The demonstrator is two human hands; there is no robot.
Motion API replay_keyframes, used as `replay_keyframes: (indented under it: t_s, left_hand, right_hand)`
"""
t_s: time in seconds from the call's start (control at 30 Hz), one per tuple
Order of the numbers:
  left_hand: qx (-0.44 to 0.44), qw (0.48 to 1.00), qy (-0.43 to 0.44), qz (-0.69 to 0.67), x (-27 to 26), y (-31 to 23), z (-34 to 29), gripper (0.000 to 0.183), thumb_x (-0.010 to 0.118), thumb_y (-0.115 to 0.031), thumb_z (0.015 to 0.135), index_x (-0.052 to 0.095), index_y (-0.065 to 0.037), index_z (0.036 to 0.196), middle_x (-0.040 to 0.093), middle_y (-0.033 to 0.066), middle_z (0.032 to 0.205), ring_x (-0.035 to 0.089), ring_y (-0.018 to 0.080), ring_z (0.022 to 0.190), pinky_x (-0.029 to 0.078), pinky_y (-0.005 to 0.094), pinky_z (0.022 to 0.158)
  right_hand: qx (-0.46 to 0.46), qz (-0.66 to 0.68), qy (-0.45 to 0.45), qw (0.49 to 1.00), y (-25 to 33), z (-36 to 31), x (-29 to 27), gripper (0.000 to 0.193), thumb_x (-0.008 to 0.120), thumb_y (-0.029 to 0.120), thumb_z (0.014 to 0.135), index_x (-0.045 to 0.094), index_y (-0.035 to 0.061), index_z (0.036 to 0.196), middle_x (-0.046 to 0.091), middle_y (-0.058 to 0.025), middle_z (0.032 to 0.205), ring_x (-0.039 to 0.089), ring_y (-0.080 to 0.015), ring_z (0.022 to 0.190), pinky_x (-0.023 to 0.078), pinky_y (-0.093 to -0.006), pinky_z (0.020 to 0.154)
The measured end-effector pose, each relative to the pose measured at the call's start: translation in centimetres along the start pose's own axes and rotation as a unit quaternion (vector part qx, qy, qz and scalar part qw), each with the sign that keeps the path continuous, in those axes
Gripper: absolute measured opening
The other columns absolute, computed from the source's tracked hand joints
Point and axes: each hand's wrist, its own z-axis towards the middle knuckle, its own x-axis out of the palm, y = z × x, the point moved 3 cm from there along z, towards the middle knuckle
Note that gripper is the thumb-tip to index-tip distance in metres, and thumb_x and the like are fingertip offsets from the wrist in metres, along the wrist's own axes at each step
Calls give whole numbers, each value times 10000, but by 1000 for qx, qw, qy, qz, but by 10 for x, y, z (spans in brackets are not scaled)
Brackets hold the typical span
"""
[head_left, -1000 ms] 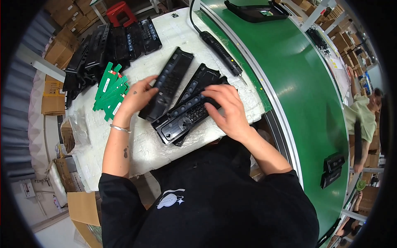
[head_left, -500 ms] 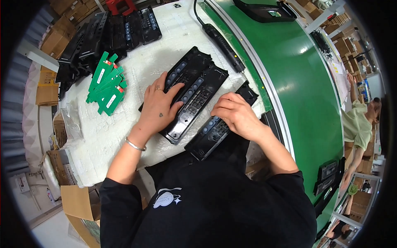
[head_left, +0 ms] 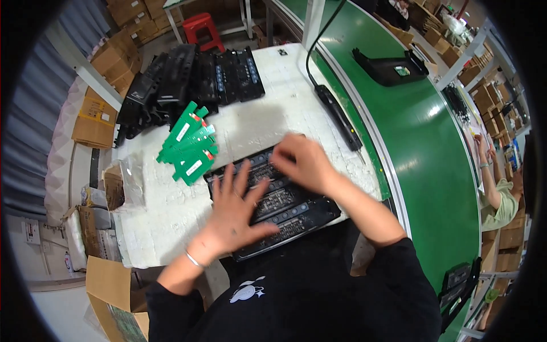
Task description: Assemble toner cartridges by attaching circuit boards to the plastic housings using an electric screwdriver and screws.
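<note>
Several long black plastic panels (head_left: pixel 285 208) with rows of round greyish buttons lie side by side at the near edge of the white table. Over their left part my left hand (head_left: pixel 233 219) is spread, its fingers apart and holding nothing; whether the fingertips touch the panels I cannot tell. My right hand (head_left: pixel 307 165) is above the far side of the panels with its fingers curled. Motion smears those fingers, and anything between them is hidden. Left of the panels, a fanned pile of green circuit boards (head_left: pixel 188 145) rests on the table.
More black panels (head_left: pixel 188 80) are stacked at the table's far left. A black corded electric screwdriver (head_left: pixel 339 118) lies along the right edge, beside the green conveyor belt (head_left: pixel 410 148). On the belt is a curved black housing (head_left: pixel 393 71). An open cardboard box (head_left: pixel 108 282) stands lower left.
The panels have turned more crosswise and now lie close together. My right hand has moved from the nearest panel to the far side; my left hand has spread. The view has shifted.
</note>
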Motion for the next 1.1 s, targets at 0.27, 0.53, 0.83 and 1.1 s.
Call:
replay_keyframes:
  t_s: [0.27, 0.53, 0.83, 1.1]
  left_hand:
    - [3, 999, -13, 47, 14, 0, 4, 948, 637, -653, 562, 350, -172, 1327, 97, 220, 1423, 45, 492, 1278, 105, 664, 950]
    - [14, 999, -29, 19, 18, 15, 4, 925, 621, -677, 550, 413, -155, 1285, 247, 270, 1346, 203, 482, 1234, 196, 575, 986]
    - [70, 997, 7, -20, 23, 2, 11, 871, 666, -594, 579, 392, -184, 1297, 206, 228, 1384, 170, 467, 1260, 185, 548, 1010]
    - [71, 996, -53, -15, 5, -2, 13, 679, 678, -442, 672, 457, -115, 1225, 314, 156, 1347, 254, 377, 1255, 220, 523, 1007]
  right_hand:
    - [303, -163, -8, 939, -136, 163, 44, 385, 558, 332, 790, 566, 44, 1044, 585, -166, 1049, 557, -329, 987, 453, -398, 839]
    - [323, -301, 18, 897, -141, 138, 9, 227, 507, 180, 771, 640, 61, 912, 619, -173, 972, 600, -309, 924, 480, -398, 793]
    - [-48, -193, 60, 978, -101, 33, -64, 149, 527, 104, 837, 545, -15, 925, 558, -181, 860, 545, -358, 786, 441, -380, 679]
    - [-139, -121, 169, 968, -95, 21, -35, 219, 536, 143, 837, 556, -1, 1001, 577, -144, 939, 557, -319, 871, 457, -354, 763]
